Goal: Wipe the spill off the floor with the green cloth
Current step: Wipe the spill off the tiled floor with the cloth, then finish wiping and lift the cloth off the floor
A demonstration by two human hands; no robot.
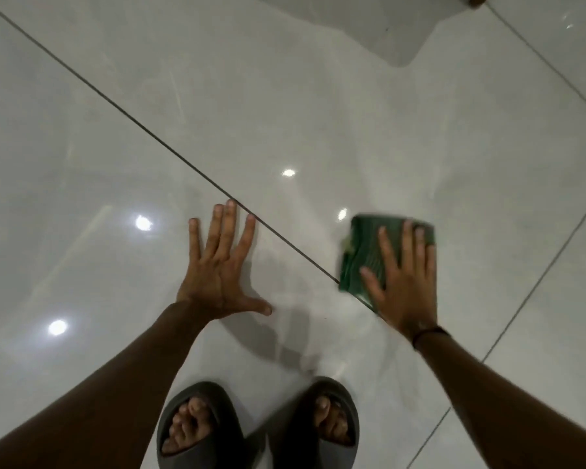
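A folded green cloth point(361, 257) lies flat on the glossy white tile floor point(285, 96), right of centre. My right hand point(405, 279) presses down on it with fingers spread, covering its right half; hand and cloth are motion-blurred. My left hand point(222, 265) rests flat on the bare tile to the left, fingers spread, holding nothing. A faint wet sheen with streaks point(305, 330) shows on the tile between and below the hands. I cannot make out a distinct spill edge.
My two feet in dark slides point(200, 424) point(322, 418) stand at the bottom centre. Dark grout lines point(170, 143) cross the floor diagonally. A white object's base point(386, 32) sits at the top, with a brown corner point(477, 0) beside it.
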